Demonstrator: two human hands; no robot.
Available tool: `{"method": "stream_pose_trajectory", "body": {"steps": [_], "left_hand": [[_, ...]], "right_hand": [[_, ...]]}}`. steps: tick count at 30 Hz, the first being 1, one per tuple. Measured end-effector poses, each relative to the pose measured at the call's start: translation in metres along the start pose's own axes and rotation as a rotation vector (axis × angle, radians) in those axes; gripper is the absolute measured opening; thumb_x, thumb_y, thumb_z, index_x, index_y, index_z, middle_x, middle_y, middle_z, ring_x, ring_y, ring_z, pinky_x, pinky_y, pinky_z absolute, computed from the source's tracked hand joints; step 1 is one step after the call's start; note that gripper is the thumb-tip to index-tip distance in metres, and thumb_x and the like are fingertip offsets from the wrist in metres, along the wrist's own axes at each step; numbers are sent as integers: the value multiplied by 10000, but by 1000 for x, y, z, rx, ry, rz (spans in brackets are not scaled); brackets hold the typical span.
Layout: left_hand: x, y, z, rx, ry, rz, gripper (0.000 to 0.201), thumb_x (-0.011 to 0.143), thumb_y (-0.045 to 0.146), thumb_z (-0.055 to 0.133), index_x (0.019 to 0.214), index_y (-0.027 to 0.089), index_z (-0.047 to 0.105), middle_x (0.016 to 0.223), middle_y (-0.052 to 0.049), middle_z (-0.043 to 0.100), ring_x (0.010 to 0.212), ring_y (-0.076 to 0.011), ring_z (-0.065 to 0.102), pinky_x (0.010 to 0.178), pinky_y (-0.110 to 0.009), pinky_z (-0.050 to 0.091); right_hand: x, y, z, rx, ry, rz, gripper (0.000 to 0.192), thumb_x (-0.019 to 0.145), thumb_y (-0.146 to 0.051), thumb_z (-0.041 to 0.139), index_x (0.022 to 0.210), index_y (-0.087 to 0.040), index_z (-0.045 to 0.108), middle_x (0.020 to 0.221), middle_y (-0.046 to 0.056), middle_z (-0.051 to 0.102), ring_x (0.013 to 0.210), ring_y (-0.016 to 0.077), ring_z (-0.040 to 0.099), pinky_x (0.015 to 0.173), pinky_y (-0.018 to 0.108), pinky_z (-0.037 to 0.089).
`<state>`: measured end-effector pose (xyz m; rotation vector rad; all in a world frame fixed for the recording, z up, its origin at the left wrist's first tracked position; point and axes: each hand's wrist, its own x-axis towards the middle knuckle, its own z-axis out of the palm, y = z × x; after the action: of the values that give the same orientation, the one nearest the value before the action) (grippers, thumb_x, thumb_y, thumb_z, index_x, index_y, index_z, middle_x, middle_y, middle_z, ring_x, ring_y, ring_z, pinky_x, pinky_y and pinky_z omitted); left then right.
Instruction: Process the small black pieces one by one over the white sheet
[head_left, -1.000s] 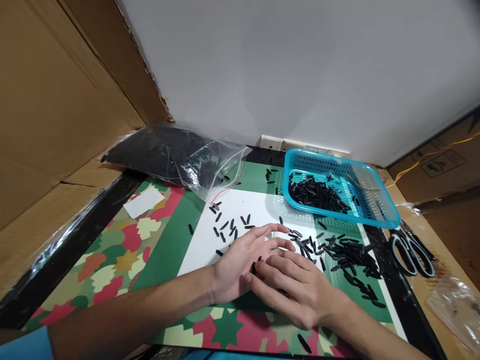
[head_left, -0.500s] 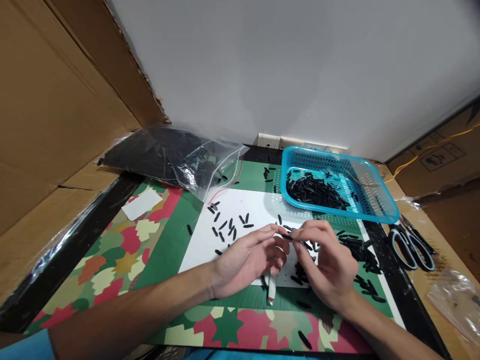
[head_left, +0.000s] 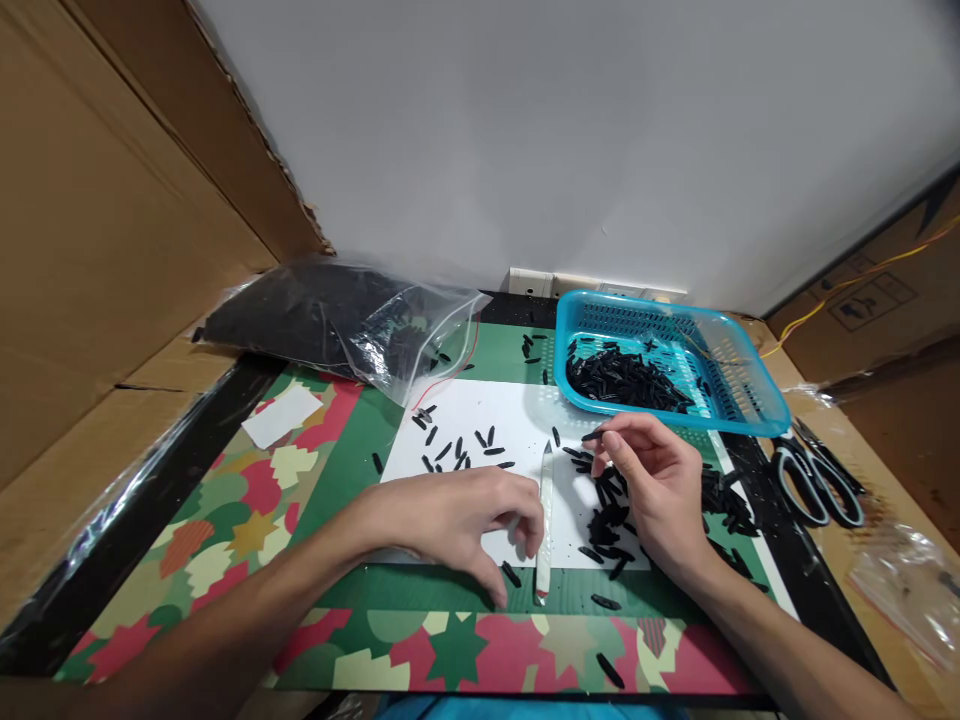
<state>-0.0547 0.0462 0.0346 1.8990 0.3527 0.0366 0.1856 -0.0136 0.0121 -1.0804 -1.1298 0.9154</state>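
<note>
My right hand (head_left: 656, 485) pinches one small black piece (head_left: 592, 437) between thumb and forefinger, just above the white sheet (head_left: 510, 425). Under and right of that hand lies a heap of the same black pieces (head_left: 611, 520). My left hand (head_left: 457, 520) rests palm down on the sheet's near edge with curled fingers and holds nothing. A slim white stick (head_left: 543, 520) lies between the two hands, next to my left thumb. More black pieces (head_left: 457, 450) are scattered on the sheet beyond the left hand.
A blue basket (head_left: 750, 405) with several black pieces stands at the back right. A clear plastic bag (head_left: 337, 315) of black pieces lies at the back left. Scissors (head_left: 814, 480) and another clear bag (head_left: 900, 590) lie at the right. Cardboard walls (head_left: 112, 200) flank the patterned mat (head_left: 225, 520).
My hands have drawn apart. The left hand let the white stick drop onto the sheet and turned palm down. The right hand came away pinching a black piece.
</note>
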Motion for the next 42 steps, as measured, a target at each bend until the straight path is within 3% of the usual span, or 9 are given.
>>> {"method": "stream_pose_trajectory", "body": {"steps": [5, 10, 12, 15, 18, 21, 28, 36, 42], "left_hand": [[1, -1, 1, 116, -10, 9, 186, 905, 379, 838, 847, 214, 774, 973, -51, 682, 806, -185, 639, 716, -274, 457], [2, 4, 2, 18, 14, -49, 190, 891, 342, 855, 843, 188, 754, 894, -16, 662, 735, -129, 555, 679, -241, 426], [4, 6, 4, -88, 85, -135, 187, 919, 341, 822, 903, 182, 726, 836, 0, 657, 722, -120, 543, 653, -228, 418], [8, 7, 9, -364, 288, -213, 226, 992, 400, 730, 1024, 198, 635, 825, 7, 679, 684, -115, 580, 610, -219, 454], [13, 5, 15, -550, 457, -153, 290, 1008, 450, 714, 1124, 220, 580, 798, 25, 692, 596, -88, 575, 564, -203, 459], [17, 2, 19, -603, 536, -97, 279, 1024, 448, 698, 1135, 202, 627, 744, 27, 687, 537, -65, 561, 517, -181, 423], [19, -1, 27, -618, 597, -90, 264, 983, 407, 768, 1026, 147, 745, 759, -5, 708, 555, -57, 600, 512, -169, 443], [19, 3, 27, -641, 620, -68, 244, 986, 384, 767, 966, 146, 723, 696, 21, 673, 562, -56, 593, 534, -160, 480], [20, 8, 27, -670, 620, -17, 198, 999, 340, 748, 990, 152, 686, 725, 21, 677, 563, -62, 601, 516, -162, 473]], "right_hand": [[-1, -2, 3, 35, -21, 40, 185, 906, -346, 857, 953, -194, 763, 802, 32, 794, 616, 168, 744, 566, 271, 616], [-1, -3, 3, 59, -10, 86, 153, 899, -333, 865, 942, -204, 794, 820, 42, 826, 639, 169, 759, 583, 259, 623], [-1, -4, 2, 73, -20, 89, 121, 897, -306, 866, 936, -211, 803, 828, 43, 836, 623, 155, 754, 573, 236, 612], [0, -6, 1, 87, -40, 89, 75, 900, -269, 858, 933, -220, 810, 829, 37, 837, 596, 131, 737, 573, 211, 607], [-1, -7, 2, 97, -57, 88, 68, 895, -259, 859, 917, -216, 811, 822, 38, 824, 585, 129, 724, 562, 214, 614], [-1, -8, 2, 88, -79, 86, 64, 888, -253, 860, 900, -208, 816, 818, 35, 806, 585, 126, 711, 554, 215, 621], [-3, -3, -1, 14, -177, 71, 31, 904, -201, 824, 921, -223, 836, 850, 20, 802, 614, 103, 697, 582, 188, 614], [-5, -3, -5, -76, -258, -29, 95, 927, -166, 798, 962, -247, 833, 884, 8, 819, 679, 113, 738, 640, 202, 626], [-7, -3, -5, -62, -259, -7, 105, 914, -186, 824, 991, -257, 831, 925, 15, 825, 744, 131, 762, 671, 221, 644]]}}
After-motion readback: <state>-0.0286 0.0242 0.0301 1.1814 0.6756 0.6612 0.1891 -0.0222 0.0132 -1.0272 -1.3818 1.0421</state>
